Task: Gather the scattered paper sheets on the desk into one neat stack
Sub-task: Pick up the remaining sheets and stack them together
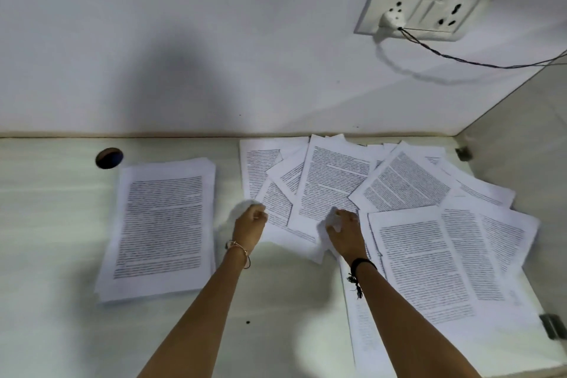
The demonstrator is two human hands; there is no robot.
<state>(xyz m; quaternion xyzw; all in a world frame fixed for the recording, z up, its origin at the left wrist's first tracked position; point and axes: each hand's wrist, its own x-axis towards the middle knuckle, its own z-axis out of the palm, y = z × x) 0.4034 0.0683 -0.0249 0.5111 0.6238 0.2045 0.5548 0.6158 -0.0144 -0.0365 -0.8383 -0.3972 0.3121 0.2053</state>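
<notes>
A stack of printed sheets lies on the left of the desk, its edges roughly aligned. Several scattered printed sheets overlap in a loose fan on the right, reaching the back wall and the right partition. My left hand has its fingers curled on the left corner of a sheet at the pile's left edge. My right hand grips the lower edge of the central sheet, whose paper bunches under the fingers. Both hands are blurred.
The pale desk has a round cable hole at the back left. A white wall with a socket plate, a plug and a dangling cord rises behind. A partition with metal brackets closes the right side.
</notes>
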